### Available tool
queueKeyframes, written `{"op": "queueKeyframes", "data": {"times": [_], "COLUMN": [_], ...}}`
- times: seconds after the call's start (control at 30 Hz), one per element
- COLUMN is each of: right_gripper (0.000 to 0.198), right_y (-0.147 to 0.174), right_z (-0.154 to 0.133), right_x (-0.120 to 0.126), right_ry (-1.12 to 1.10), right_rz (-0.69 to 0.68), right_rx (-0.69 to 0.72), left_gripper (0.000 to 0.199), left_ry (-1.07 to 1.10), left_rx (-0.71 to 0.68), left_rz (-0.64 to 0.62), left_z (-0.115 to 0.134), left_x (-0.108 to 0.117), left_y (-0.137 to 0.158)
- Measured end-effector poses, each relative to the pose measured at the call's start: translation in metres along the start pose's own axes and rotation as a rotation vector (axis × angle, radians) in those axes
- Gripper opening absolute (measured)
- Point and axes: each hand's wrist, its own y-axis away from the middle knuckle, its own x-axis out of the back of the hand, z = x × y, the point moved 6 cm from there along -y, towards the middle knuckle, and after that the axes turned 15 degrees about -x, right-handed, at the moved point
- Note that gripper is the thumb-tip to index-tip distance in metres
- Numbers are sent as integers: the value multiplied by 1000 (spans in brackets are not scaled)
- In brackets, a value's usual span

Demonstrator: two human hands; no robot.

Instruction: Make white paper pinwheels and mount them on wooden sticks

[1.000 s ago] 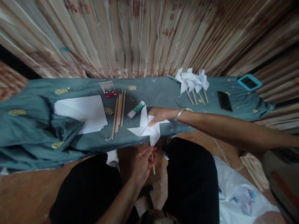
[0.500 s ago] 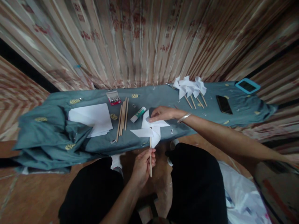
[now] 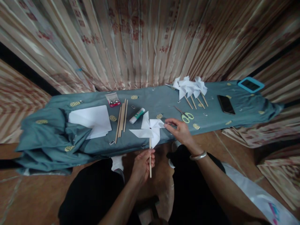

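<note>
A white paper pinwheel with a pin at its centre is upright over the table's front edge. My left hand is closed round its wooden stick, below the blades. Thumb and fingers of my right hand pinch the tip of the right-hand blade. Green-handled scissors lie just beyond my right hand. A glue stick rests behind the pinwheel, to its left.
On the cloth-covered table lie several wooden sticks, white paper sheets and an open box of pins. Several finished pinwheels are at the back right, near a phone and a blue-framed device.
My right hand has moved from the upper blade down and right to the right-hand blade's tip, uncovering the scissors. My left hand keeps hold of the stick.
</note>
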Motion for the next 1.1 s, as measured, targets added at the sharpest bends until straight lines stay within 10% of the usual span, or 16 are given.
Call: {"op": "queueKeyframes", "data": {"times": [0.33, 0.63, 1.1], "right_gripper": [29, 35, 33], "right_y": [17, 24, 18], "right_z": [9, -7, -11], "right_x": [-5, -42, -26], "right_ry": [-190, -796, -984], "right_rz": [128, -389, -401], "right_rx": [-21, -183, -252], "left_gripper": [45, 43, 40], "left_ry": [-22, -38, -89], "left_rx": [-66, -88, -165], "left_rz": [-33, -84, -122], "left_z": [11, 38, 37], "left_x": [-4, -30, -42], "left_y": [1, 9, 2]}}
